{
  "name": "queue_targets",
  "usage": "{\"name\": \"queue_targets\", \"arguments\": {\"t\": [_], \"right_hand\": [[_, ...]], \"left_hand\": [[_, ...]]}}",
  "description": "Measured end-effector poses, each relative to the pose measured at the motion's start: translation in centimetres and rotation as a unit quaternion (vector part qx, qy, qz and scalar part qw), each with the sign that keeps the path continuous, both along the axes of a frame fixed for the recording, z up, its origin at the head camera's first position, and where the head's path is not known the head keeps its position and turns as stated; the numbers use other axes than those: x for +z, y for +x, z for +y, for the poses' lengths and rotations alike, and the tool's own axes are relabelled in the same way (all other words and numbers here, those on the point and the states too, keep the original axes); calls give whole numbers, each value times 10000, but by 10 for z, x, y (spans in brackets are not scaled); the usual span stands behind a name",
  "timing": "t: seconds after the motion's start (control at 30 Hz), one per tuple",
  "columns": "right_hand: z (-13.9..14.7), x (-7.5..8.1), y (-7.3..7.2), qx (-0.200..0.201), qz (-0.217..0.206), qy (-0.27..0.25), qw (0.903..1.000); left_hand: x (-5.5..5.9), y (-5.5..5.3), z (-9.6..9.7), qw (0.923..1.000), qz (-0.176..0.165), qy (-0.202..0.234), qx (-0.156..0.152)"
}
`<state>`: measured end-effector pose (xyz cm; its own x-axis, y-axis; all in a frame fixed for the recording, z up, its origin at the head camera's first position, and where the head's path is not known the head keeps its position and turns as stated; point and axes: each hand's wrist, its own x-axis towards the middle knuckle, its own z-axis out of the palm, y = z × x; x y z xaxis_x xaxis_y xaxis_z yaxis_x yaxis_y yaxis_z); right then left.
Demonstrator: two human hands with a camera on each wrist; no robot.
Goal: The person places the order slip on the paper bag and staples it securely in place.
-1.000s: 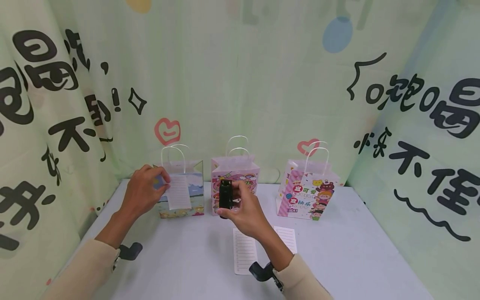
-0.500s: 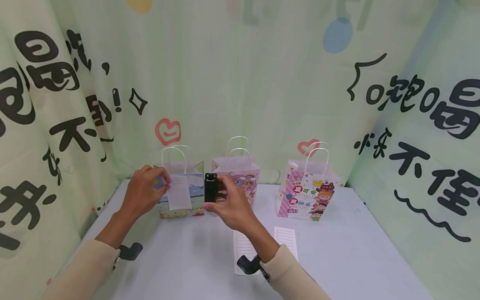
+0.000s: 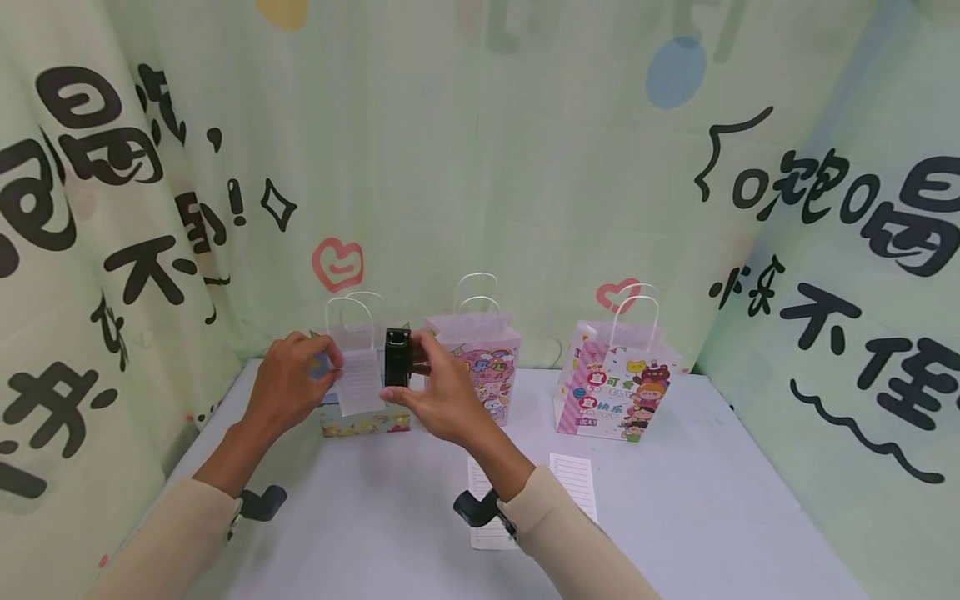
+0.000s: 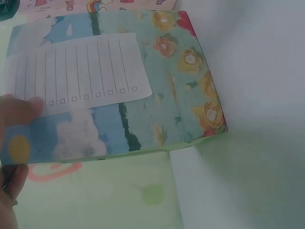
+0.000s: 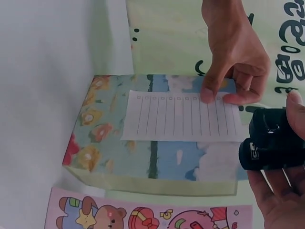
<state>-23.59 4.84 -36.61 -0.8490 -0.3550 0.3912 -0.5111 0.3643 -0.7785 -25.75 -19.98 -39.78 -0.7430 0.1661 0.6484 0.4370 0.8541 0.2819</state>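
On the left stands a blue gift bag (image 3: 367, 425) with painted flowers and white handles. My left hand (image 3: 285, 383) pinches its upper left edge, the thumb pressing a lined paper card (image 3: 360, 385) flat against the front. In the left wrist view, that card (image 4: 86, 71) shows ruled lines with small checkboxes. My right hand (image 3: 450, 400) grips a black stapler (image 3: 397, 358), held upright just right of the card. The right wrist view has the stapler (image 5: 271, 138) beside the bag's top edge, apart from the card there. The stapler's jaw opening is hard to make out.
A pink gift bag (image 3: 491, 375) stands behind my right hand, and another pink gift bag (image 3: 618, 383) stands farther right. Two more lined cards, a left card (image 3: 491, 537) and a right card (image 3: 573, 479), lie on the white table (image 3: 697, 517). Printed curtains (image 3: 480, 150) enclose the table.
My right hand has moved left with the stapler, from in front of the middle bag to the blue bag's right side. My left hand keeps pinching the card on the bag.
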Motion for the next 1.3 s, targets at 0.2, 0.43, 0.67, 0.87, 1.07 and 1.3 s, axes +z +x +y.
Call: {"name": "queue_targets", "arguments": {"t": [0.2,0.43,0.67,0.87,1.07,1.3], "right_hand": [[-10,3,-8,226,105,25,9997],[-18,2,-18,437,294,21,9986],[-29,9,-27,730,406,-49,9965],[-38,14,-30,712,475,88,9963],[-45,12,-36,733,656,395,9944],[-48,8,-40,575,677,638,9940]], "left_hand": [[-1,0,0,9996,177,-230,20],[-2,0,-1,9986,379,-366,4],[-2,0,-3,9983,451,-355,-19],[0,1,-2,9990,359,-280,-49],[0,0,-2,9993,294,-235,-25],[-1,0,-2,9992,306,-239,-54]]}}
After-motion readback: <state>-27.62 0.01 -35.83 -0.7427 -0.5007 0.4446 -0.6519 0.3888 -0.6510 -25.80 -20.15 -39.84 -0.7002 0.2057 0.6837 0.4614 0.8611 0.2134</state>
